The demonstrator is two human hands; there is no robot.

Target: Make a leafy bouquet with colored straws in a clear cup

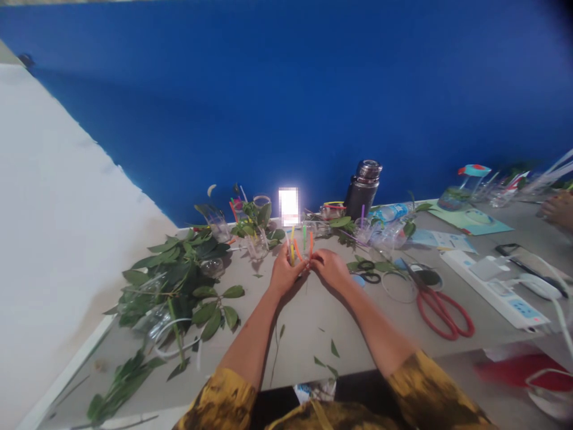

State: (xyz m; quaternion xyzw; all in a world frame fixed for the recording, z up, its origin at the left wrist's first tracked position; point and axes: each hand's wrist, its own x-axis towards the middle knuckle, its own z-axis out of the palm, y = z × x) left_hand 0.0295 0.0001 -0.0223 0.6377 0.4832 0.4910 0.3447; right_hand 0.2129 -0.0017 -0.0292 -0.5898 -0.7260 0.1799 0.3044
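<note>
Pinching four straws (301, 242) between left hand (284, 272) and right hand (330, 267), both closed: yellow, green, two orange, upright, fanned. On bench (313, 322): one red scissors (441, 307), one flask (363, 188).

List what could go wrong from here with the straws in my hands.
1. The coloured straws fan out loosely between the left hand and the right hand, so some may slip free.
2. Just beyond the hands stand clear cups; a nudge could tip one.
3. The red scissors lie on the table beside the right forearm, and a sweep of that arm might catch them.
</note>
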